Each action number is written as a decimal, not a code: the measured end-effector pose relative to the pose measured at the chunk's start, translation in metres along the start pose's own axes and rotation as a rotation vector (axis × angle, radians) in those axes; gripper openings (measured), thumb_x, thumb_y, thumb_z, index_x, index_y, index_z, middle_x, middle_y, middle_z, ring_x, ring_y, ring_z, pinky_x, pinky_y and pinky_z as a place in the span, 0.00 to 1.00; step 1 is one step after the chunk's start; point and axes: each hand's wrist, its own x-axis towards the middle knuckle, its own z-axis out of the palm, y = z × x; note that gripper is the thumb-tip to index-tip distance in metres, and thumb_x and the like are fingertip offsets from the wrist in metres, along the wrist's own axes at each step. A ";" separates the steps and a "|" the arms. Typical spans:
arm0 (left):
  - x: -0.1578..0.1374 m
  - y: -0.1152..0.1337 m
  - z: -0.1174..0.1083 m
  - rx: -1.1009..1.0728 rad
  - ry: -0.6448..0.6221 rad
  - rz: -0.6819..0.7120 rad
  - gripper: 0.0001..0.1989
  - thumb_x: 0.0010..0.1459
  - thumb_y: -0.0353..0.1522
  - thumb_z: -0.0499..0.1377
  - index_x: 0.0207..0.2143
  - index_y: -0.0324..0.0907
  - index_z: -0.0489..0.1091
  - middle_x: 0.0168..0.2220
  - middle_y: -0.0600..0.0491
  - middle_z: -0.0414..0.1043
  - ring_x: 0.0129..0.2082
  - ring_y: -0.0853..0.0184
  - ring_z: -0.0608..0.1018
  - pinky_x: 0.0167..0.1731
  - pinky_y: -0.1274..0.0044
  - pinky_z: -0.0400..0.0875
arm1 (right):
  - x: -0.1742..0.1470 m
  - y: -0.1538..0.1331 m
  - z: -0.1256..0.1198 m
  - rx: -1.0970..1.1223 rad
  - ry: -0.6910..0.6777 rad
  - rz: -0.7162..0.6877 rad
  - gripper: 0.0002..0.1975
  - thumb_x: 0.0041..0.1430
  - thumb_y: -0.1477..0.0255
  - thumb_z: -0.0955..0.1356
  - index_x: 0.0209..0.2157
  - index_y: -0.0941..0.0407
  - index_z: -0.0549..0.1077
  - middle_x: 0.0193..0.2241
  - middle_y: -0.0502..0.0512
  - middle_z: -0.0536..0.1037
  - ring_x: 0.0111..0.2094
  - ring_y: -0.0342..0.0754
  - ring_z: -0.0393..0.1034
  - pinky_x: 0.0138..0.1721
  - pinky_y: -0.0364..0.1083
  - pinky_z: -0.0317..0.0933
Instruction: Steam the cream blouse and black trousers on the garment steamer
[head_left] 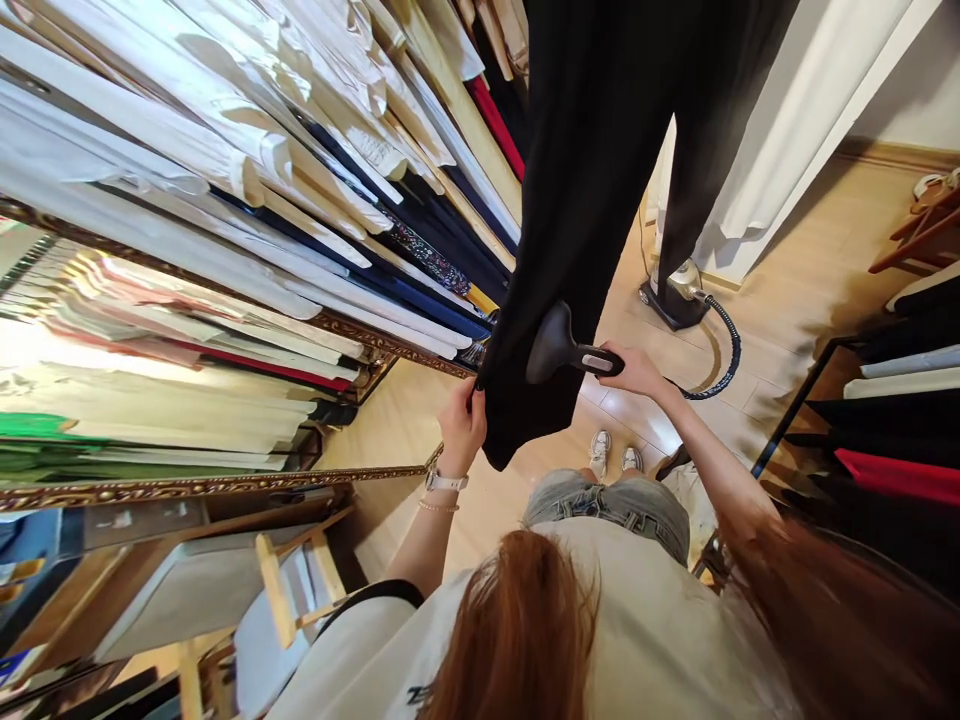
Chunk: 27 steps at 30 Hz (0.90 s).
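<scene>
Black trousers (577,180) hang down in front of me, their two legs parted. My left hand (463,425) pinches the left edge of the nearer leg close to its hem. In my right hand (637,370) is the handle of a black garment steamer head (553,345), its broad face turned to the cloth of that leg. Whether the face presses on the fabric or sits just off it, I cannot tell. A dark ribbed hose (731,350) curves from near my right wrist to the steamer base (675,295) on the floor.
Crowded clothes (315,150) hang along the left. Below them stands an ornate-framed mirror (225,485) reflecting more garments. A chair (292,590) is at lower left. More hanging clothes (900,410) line the right, and a white curtain-like cloth (787,120) falls behind the trousers.
</scene>
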 end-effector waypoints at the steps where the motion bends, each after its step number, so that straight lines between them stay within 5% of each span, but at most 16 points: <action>1: -0.002 0.002 -0.002 -0.004 -0.001 0.011 0.22 0.69 0.47 0.50 0.48 0.39 0.71 0.31 0.50 0.74 0.29 0.66 0.76 0.31 0.74 0.68 | 0.003 -0.002 0.001 -0.025 -0.012 -0.002 0.21 0.47 0.68 0.72 0.45 0.50 0.73 0.35 0.48 0.80 0.35 0.52 0.74 0.37 0.46 0.62; 10: -0.001 0.016 -0.030 -0.011 -0.054 -0.004 0.24 0.70 0.49 0.48 0.49 0.39 0.69 0.26 0.54 0.71 0.24 0.69 0.73 0.26 0.76 0.65 | 0.015 -0.017 0.025 -0.071 -0.007 -0.075 0.25 0.50 0.68 0.72 0.52 0.50 0.72 0.38 0.50 0.81 0.37 0.52 0.75 0.38 0.47 0.63; 22: 0.016 0.014 -0.065 0.000 -0.062 0.020 0.18 0.70 0.45 0.49 0.48 0.41 0.68 0.25 0.55 0.70 0.23 0.67 0.73 0.27 0.76 0.66 | 0.041 -0.040 0.045 -0.072 0.023 -0.137 0.22 0.48 0.68 0.72 0.48 0.50 0.73 0.41 0.53 0.81 0.38 0.54 0.73 0.36 0.47 0.59; 27: 0.021 0.018 -0.071 0.008 -0.046 0.004 0.17 0.69 0.44 0.50 0.48 0.42 0.68 0.24 0.56 0.70 0.22 0.68 0.71 0.26 0.76 0.64 | 0.040 -0.044 0.054 -0.017 0.055 -0.068 0.19 0.49 0.64 0.72 0.44 0.51 0.72 0.32 0.50 0.79 0.31 0.52 0.71 0.33 0.46 0.59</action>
